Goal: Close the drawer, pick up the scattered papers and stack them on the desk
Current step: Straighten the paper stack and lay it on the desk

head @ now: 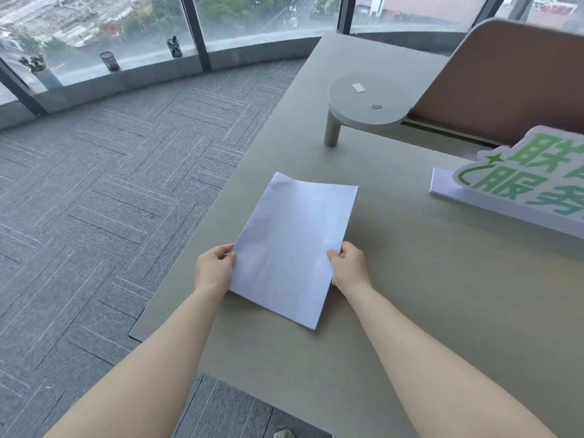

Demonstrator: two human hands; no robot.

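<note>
We see both bare hands on a stack of white papers (292,248) lying on the grey desk (410,279), near its left edge. The left hand (213,268) pinches the stack's left side, thumb on top; the right hand (349,268) grips the right side the same way. The stack's far left corner curls up slightly. On the desk's small raised shelf (363,104) sit a white slip (358,87) and a paper clip (376,106). A green-and-white sign (518,181) stands to the right. No drawer is in view. Grey carpet (110,184) lies left.
</note>
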